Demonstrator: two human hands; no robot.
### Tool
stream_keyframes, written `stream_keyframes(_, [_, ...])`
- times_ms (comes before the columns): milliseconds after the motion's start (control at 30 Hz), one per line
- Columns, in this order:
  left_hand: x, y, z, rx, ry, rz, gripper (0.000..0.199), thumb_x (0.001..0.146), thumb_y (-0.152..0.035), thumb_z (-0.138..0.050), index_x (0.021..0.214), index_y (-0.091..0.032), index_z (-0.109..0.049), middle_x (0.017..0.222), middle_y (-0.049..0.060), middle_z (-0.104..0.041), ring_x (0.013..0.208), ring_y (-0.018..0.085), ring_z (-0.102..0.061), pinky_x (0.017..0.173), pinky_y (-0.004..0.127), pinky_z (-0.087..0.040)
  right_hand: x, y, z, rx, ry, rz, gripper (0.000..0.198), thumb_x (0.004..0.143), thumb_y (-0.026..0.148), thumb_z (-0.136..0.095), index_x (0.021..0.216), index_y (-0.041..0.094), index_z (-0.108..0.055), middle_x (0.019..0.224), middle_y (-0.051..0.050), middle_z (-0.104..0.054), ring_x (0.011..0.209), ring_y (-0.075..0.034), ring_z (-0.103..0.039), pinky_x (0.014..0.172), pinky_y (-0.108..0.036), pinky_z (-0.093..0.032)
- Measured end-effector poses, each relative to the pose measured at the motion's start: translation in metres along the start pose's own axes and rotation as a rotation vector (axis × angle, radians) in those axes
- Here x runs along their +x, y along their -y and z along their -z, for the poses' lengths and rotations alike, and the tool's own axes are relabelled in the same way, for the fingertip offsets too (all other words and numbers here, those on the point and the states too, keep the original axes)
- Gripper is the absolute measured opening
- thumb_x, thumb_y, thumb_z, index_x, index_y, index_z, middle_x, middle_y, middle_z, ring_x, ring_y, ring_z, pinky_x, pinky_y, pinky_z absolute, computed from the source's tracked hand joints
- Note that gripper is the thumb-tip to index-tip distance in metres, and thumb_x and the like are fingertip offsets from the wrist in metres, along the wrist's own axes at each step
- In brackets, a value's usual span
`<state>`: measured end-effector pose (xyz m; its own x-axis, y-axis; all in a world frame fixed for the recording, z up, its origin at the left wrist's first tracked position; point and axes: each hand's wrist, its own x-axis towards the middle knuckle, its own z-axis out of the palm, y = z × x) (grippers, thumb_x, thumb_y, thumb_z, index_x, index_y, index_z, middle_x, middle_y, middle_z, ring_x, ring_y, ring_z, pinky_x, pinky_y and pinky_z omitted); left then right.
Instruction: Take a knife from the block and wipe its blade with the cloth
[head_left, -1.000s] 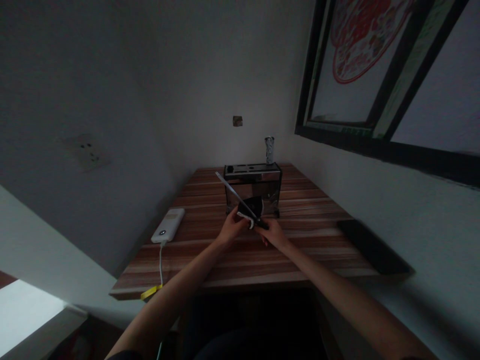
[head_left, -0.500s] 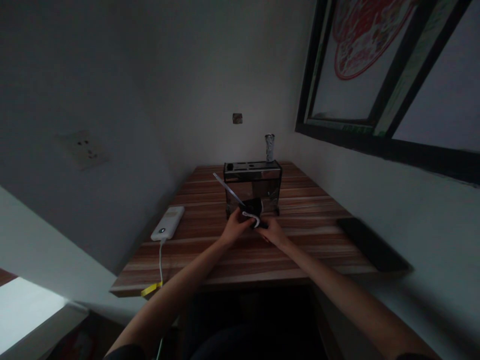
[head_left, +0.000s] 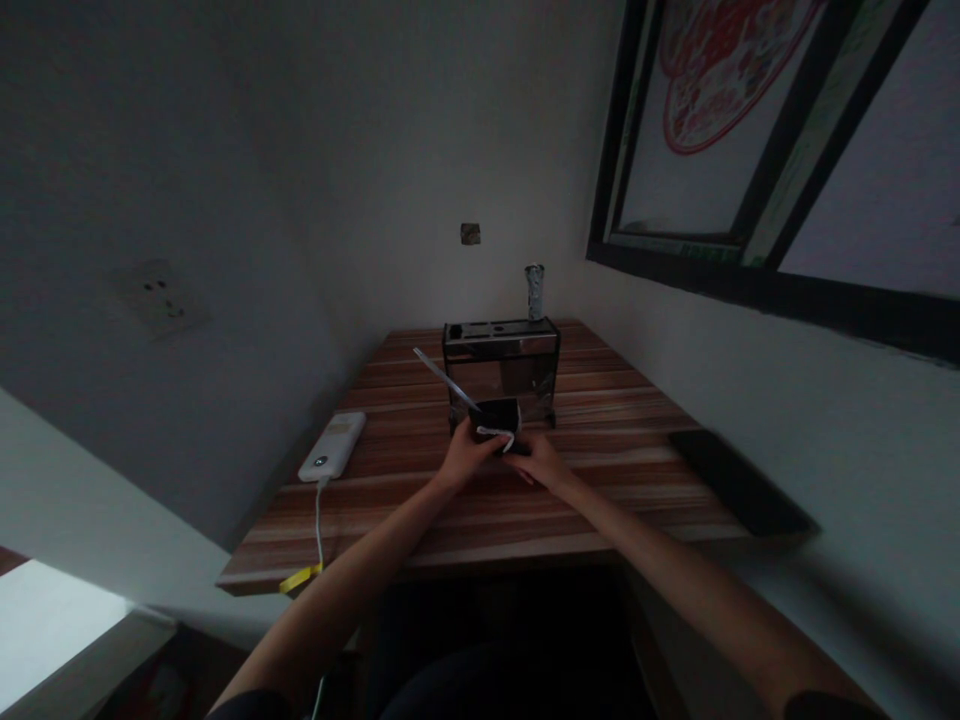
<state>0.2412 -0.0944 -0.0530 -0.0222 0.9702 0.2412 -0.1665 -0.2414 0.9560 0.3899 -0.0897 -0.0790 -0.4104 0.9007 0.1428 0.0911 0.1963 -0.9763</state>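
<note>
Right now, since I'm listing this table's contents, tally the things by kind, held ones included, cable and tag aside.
Long-bladed knife: 1
White-edged black cloth: 1
Slotted rack: 1
Silvery cylinder atop the rack: 1
White power bank: 1
Flat black slab: 1
Total: 6

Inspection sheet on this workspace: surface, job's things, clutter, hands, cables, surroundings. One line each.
Surface: wood-grain table, dimly lit.
Job's things: dark cloth with white edging, in the hands; narrow blade sticking out of it, up and leftward; dark-framed rack behind, silvery upright piece on top.
Clutter: white device at left; flat black item at the right edge, identity unclear.
Hands: left hand holds the cloth; right hand at its near right side, grip partly hidden.
Cables: pale cable from the device to the near edge, by a yellow tag.
Surroundings: wall socket at left; framed panel with red decoration at right.
</note>
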Motion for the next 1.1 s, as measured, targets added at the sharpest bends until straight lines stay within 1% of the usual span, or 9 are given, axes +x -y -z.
stream_keyframes(100, [0.002, 0.001, 0.0, -0.008, -0.001, 0.011, 0.031, 0.052, -0.024, -0.078, 0.076, -0.015, -0.061, 0.074, 0.004, -0.067, 0.079, 0.022, -0.062, 0.078, 0.034, -0.046, -0.001, 0.003, 0.0, -0.016, -0.003, -0.001, 0.024, 0.067, 0.037, -0.062, 0.067, 0.014, -0.056, 0.035, 0.009, -0.041, 0.028, -0.005, -0.034, 0.031, -0.017, -0.023])
stream_keyframes(267, [0.003, 0.003, 0.001, 0.006, -0.011, -0.012, 0.03, 0.058, -0.025, -0.075, 0.083, -0.015, -0.061, 0.081, 0.004, -0.068, 0.082, 0.02, -0.062, 0.078, 0.032, -0.045, -0.002, 0.007, -0.001, -0.009, -0.017, 0.005, 0.027, 0.069, 0.038, -0.059, 0.078, 0.013, -0.059, 0.035, 0.01, -0.039, 0.028, -0.005, -0.032, 0.031, -0.017, -0.021])
stream_keyframes(333, [0.004, 0.004, 0.002, 0.027, -0.024, -0.051, 0.03, 0.06, -0.026, -0.073, 0.086, -0.016, -0.061, 0.083, 0.004, -0.068, 0.081, 0.019, -0.061, 0.077, 0.03, -0.046, -0.001, 0.008, -0.001, -0.021, -0.02, 0.022, 0.026, 0.07, 0.038, -0.058, 0.077, 0.014, -0.059, 0.035, 0.01, -0.039, 0.028, -0.005, -0.032, 0.031, -0.017, -0.021])
stream_keyframes(467, [0.007, 0.004, 0.005, 0.09, -0.075, -0.129, 0.026, 0.065, -0.029, -0.07, 0.085, -0.015, -0.062, 0.083, 0.004, -0.066, 0.078, 0.017, -0.06, 0.073, 0.027, -0.045, 0.0, 0.007, -0.001, -0.054, -0.022, 0.049, 0.026, 0.071, 0.041, -0.058, 0.068, 0.015, -0.056, 0.035, 0.009, -0.038, 0.03, -0.005, -0.032, 0.032, -0.018, -0.02])
stream_keyframes(600, [0.01, -0.001, 0.009, 0.108, -0.113, -0.146, 0.026, 0.065, -0.032, -0.069, 0.083, -0.015, -0.063, 0.081, 0.003, -0.066, 0.076, 0.017, -0.06, 0.071, 0.027, -0.045, 0.0, 0.005, 0.0, -0.073, -0.03, 0.062, 0.027, 0.073, 0.041, -0.057, 0.07, 0.014, -0.057, 0.036, 0.009, -0.039, 0.03, -0.005, -0.033, 0.032, -0.017, -0.021])
stream_keyframes(733, [0.018, -0.012, 0.017, 0.049, -0.187, -0.173, 0.026, 0.065, -0.036, -0.069, 0.08, -0.014, -0.064, 0.079, 0.003, -0.066, 0.075, 0.017, -0.06, 0.071, 0.025, -0.044, 0.0, 0.003, 0.001, -0.072, -0.036, 0.062, 0.032, 0.074, 0.041, -0.057, 0.088, 0.012, -0.062, 0.038, 0.009, -0.038, 0.031, -0.005, -0.032, 0.031, -0.017, -0.021])
stream_keyframes(800, [0.025, -0.019, 0.022, 0.004, -0.232, -0.189, 0.028, 0.065, -0.037, -0.07, 0.081, -0.014, -0.064, 0.08, 0.003, -0.066, 0.077, 0.016, -0.06, 0.072, 0.024, -0.044, 0.001, 0.001, 0.001, -0.072, -0.042, 0.061, 0.036, 0.074, 0.042, -0.058, 0.093, 0.012, -0.062, 0.039, 0.009, -0.038, 0.031, -0.005, -0.032, 0.031, -0.017, -0.021])
stream_keyframes(967, [0.043, -0.047, 0.027, -0.163, -0.309, -0.229, 0.032, 0.063, -0.038, -0.071, 0.082, -0.014, -0.064, 0.077, 0.001, -0.066, 0.075, 0.014, -0.061, 0.069, 0.023, -0.045, 0.003, -0.002, 0.003, -0.076, -0.071, 0.072, 0.036, 0.073, 0.044, -0.058, 0.088, 0.012, -0.063, 0.04, 0.008, -0.038, 0.032, -0.005, -0.032, 0.032, -0.017, -0.022])
stream_keyframes(1100, [0.055, -0.072, 0.025, -0.271, -0.338, -0.312, 0.032, 0.06, -0.038, -0.072, 0.08, -0.014, -0.063, 0.077, 0.001, -0.065, 0.07, 0.012, -0.06, 0.066, 0.022, -0.046, 0.003, -0.002, 0.003, -0.066, -0.09, 0.068, 0.037, 0.071, 0.045, -0.059, 0.085, 0.012, -0.062, 0.041, 0.008, -0.039, 0.032, -0.005, -0.032, 0.032, -0.017, -0.022])
